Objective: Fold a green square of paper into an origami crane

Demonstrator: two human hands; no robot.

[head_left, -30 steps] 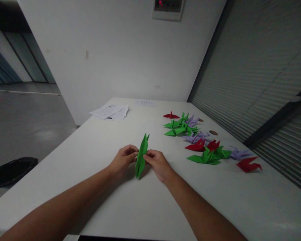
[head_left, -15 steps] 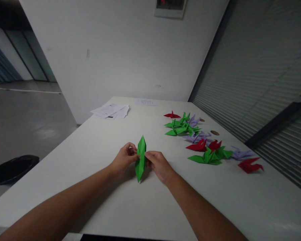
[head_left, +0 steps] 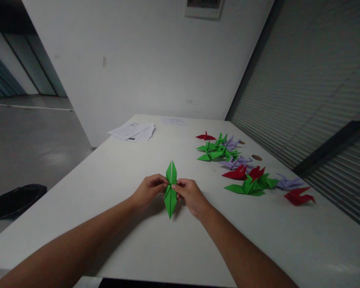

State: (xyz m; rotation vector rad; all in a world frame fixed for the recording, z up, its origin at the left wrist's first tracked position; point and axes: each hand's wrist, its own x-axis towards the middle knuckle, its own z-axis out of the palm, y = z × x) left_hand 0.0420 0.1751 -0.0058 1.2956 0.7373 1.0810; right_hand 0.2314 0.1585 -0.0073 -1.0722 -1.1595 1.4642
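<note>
A folded green origami paper (head_left: 171, 202) stands lengthwise between my two hands, just above the white table. It is a long diamond; a slit parts its far end into two points, while the near end comes to one point. My left hand (head_left: 150, 189) pinches its left edge near the middle. On the opposite edge, my right hand (head_left: 191, 195) pinches it with thumb and fingers, the thumb lying on the front face. Some fingertips are hidden behind the paper.
Several folded paper cranes, green (head_left: 217, 154), red (head_left: 299, 197) and purple (head_left: 289, 183), lie along the table's right side. Loose printed sheets (head_left: 132, 131) rest at the far left of the table (head_left: 123, 248). A black-lined bin (head_left: 16, 202) stands on the floor at left. Blinds (head_left: 303, 100) border the right.
The green paper has been turned or opened: a face with a centre seam and a split far end now shows. Both hands stay in about the same place, still pinching it.
</note>
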